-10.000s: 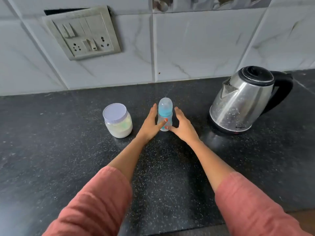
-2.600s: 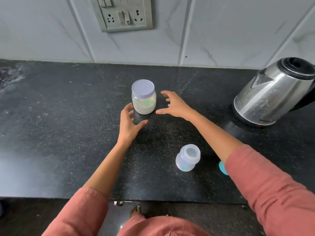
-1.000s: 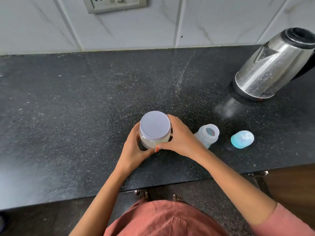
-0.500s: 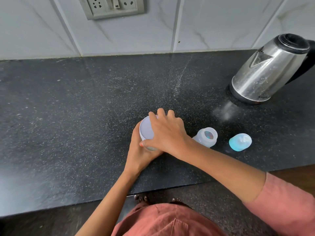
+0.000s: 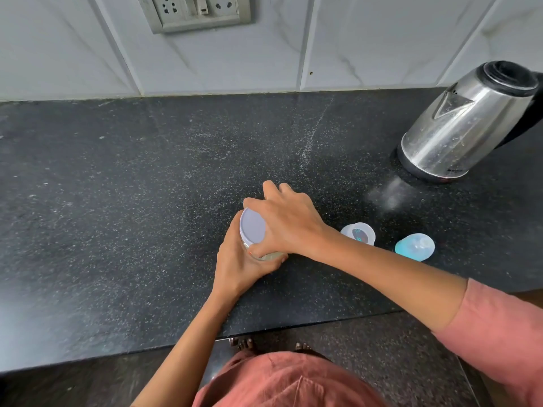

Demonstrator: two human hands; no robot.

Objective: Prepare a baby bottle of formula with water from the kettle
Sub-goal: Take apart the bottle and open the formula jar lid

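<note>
Black with tiny white specks, the table (image 5: 117, 207) holds all your things. Near its front edge stands the clear jar (image 5: 268, 256) with pale powder in it. Your hands are both on it. Your left hand (image 5: 239, 261) wraps round the side of the jar, with its fingers curled on the wall. Your right hand (image 5: 291, 224) sits on top, and its fingers and thumb curl round the rim of the pale lid (image 5: 252, 230). The lid is on the jar.

Just to the right of your right wrist stands the bottle (image 5: 359, 234). It is open at the top, and your arm hides part of it. The blue cap (image 5: 415, 247) lies on the table near the bottle, on its right side, not touching it.

The kettle (image 5: 467, 124) is far off at the back right. It is shiny steel with a black lid and a black handle. A thin streak of white dust lies on the table in front of it.

Behind the table is a white tiled wall with a socket plate (image 5: 195, 10) at the top. A pink sleeve (image 5: 499, 327) covers your right upper arm.
</note>
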